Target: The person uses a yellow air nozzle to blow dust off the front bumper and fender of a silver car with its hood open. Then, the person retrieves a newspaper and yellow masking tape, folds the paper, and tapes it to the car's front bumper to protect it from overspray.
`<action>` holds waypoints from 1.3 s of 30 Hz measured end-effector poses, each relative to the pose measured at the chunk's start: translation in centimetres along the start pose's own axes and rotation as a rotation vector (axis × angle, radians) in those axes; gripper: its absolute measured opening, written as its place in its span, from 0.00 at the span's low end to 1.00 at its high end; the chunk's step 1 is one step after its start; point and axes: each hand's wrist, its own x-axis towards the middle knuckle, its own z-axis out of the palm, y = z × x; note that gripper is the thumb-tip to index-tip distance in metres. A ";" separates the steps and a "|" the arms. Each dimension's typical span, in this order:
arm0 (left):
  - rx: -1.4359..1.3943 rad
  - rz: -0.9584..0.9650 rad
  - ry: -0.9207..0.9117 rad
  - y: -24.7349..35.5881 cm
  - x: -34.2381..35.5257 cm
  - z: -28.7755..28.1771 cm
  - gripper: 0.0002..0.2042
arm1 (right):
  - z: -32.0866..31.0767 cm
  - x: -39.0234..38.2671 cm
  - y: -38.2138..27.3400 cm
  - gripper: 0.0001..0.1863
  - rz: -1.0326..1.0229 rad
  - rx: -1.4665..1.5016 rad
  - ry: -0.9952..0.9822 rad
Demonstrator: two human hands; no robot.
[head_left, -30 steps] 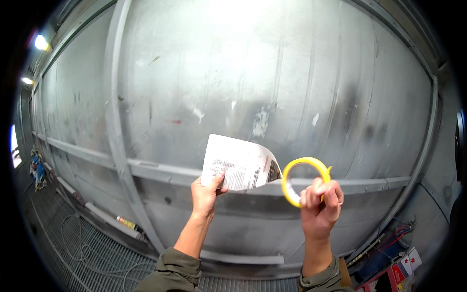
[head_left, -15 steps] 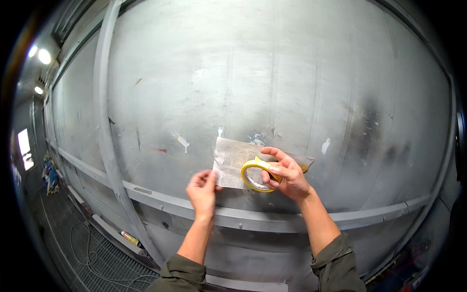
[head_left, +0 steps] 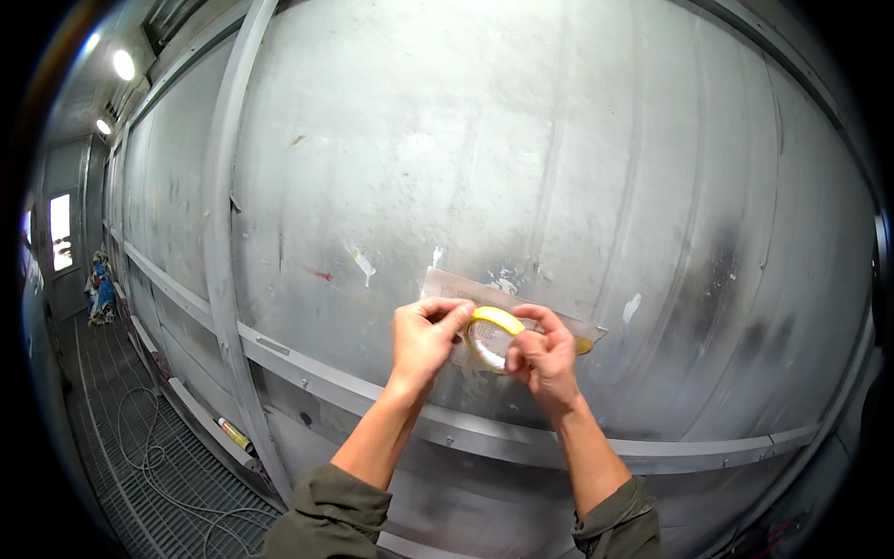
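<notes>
A roll of yellow masking tape [head_left: 496,317] is between my two hands, in front of a printed sheet of paper [head_left: 456,285] on the grey wall. My right hand [head_left: 549,359] is closed round the roll's right side, its fingers curled. At the roll's upper left edge, my left hand [head_left: 428,340] pinches the tape between thumb and forefinger. Whether a loose end is in that pinch is too small to tell. Both hands hide much of the sheet's lower part. A yellow-brown patch [head_left: 584,346] shows by the sheet's right end.
A horizontal metal rail [head_left: 494,445] crosses the wall below my hands, and an upright post [head_left: 226,186] stands at the left. Lower left, a cable [head_left: 149,456] lies looped on the grated floor [head_left: 102,419]. A yellow tube [head_left: 235,435] rests on a ledge.
My left hand has come up and right from the sheet's lower left corner to pinch the tape roll's edge. My right hand's fingers have curled in. The view has shifted slightly.
</notes>
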 end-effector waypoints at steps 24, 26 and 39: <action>-0.043 0.242 0.637 -0.5 3.6 1.8 0.21 | 0.8 0.7 -0.6 0.09 -0.267 0.552 0.206; -0.047 0.247 0.612 -0.9 3.9 1.5 0.25 | 0.4 0.5 -1.9 0.10 -0.247 0.367 0.153; 0.574 0.663 0.502 -4.4 1.6 3.2 0.13 | -2.5 -5.0 -11.6 0.08 -0.146 -1.768 0.217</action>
